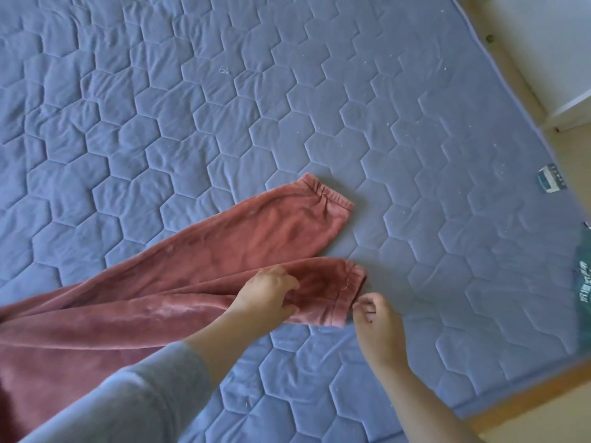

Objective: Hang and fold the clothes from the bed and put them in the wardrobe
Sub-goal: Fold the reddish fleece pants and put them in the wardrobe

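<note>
A pair of rust-red fleece trousers (224,247) lies on the blue quilted bed (224,107), its two legs pointing right with elastic cuffs at their ends. My left hand (268,294) grips the fabric of the nearer leg just behind its cuff. My right hand (372,318) is at the edge of that same cuff (347,295), fingertips curled and pinching its corner. The farther leg (287,212) lies flat and untouched. The waist end runs out of view at the lower left.
The bed's right edge and wooden frame (511,407) run diagonally along the right side. A dark green garment with print (583,282) lies at the right border. A small label (551,179) sits near the mattress edge. White furniture (559,59) stands at the top right.
</note>
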Demonstrator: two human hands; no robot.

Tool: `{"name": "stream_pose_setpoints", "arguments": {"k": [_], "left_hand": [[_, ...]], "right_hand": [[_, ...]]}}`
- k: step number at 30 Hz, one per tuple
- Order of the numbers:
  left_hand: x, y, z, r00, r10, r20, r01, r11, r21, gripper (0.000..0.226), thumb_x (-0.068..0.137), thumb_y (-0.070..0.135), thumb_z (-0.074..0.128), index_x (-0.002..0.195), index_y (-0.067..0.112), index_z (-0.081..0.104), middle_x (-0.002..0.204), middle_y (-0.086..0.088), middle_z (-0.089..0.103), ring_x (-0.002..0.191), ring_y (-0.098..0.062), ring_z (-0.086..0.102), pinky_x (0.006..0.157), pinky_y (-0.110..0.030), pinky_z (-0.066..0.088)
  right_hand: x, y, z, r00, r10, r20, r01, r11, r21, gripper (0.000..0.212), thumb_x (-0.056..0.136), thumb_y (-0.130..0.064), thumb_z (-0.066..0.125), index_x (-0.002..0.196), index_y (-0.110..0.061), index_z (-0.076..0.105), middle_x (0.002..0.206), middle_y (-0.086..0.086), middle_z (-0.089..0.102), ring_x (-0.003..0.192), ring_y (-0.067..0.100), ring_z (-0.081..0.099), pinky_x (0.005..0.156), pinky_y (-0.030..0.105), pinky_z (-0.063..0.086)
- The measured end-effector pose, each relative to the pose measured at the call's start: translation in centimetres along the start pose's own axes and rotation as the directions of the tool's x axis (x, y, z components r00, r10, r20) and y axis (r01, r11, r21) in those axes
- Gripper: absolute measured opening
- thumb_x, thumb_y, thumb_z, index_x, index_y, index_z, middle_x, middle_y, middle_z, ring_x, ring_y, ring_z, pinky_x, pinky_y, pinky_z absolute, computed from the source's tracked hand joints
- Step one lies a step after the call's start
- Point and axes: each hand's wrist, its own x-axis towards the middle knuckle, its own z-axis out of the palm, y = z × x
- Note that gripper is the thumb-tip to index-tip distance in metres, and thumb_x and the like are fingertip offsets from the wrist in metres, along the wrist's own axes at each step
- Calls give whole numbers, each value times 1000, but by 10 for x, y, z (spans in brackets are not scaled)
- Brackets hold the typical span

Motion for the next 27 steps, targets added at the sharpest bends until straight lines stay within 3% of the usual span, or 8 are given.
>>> {"name": "stream_pose_setpoints", "arguments": {"k": [3,7,9,12,15,18,22,27], "left_hand": [[6,15,13,997,-5,71,-5,990,142,46,84,31,66,128,26,56,123,1,51,116,-23,49,99,-37,43],[13,25,20,996,-75,54,60,970,236,35,88,23,62,123,21,57,120,-2,53,111,-26,54,92,-37,47],[14,25,17,993,-107,43,99,982,162,30,87,27,59,117,21,61,115,-3,59,106,-26,58,86,-35,48],[13,25,6,989,-143,-38,142,989,-41,16,83,26,59,93,15,65,97,-2,64,92,-26,60,74,-32,47],[12,21,-10,983,-165,-77,147,969,-196,15,79,24,61,73,11,56,75,2,55,75,-21,54,66,-31,43],[14,16,-25,987,-157,-37,145,965,-216,26,72,36,63,66,15,50,66,7,49,63,-12,46,55,-23,37],[19,14,-39,989,-145,38,149,979,-142,43,75,50,70,60,22,42,60,10,43,56,-6,38,50,-22,30],[28,17,-59,979,-184,87,194,972,-129,42,85,65,54,70,25,51,72,7,55,66,-11,49,59,-28,35]], "right_hand": [[-4,13,-2,994,-46,103,40,997,60,29,88,6,54,109,-10,67,101,2,72,99,20,66,83,30,50],[-5,17,-8,968,-189,164,166,976,142,53,83,11,55,123,-23,64,119,-7,64,109,10,60,83,25,52],[-4,17,-9,953,-248,173,219,961,171,62,82,10,57,130,-30,57,129,-13,57,118,3,53,88,27,52],[3,18,-12,912,-357,201,342,934,103,67,80,4,64,138,-27,50,141,-13,46,132,9,42,107,28,40],[15,18,-17,862,-429,270,470,876,-106,72,78,-10,70,143,-25,45,152,-11,30,141,12,24,110,7,13],[30,9,-18,837,-442,322,527,811,-256,64,82,-16,71,142,-18,48,160,4,20,146,22,18,113,19,15],[50,-17,-21,827,-467,313,540,815,-210,35,86,-7,64,121,-12,65,153,7,35,141,24,33,110,33,36],[59,-28,-26,884,-444,143,457,886,-77,13,95,-5,52,100,0,63,123,11,54,118,22,50,93,27,39]]}}
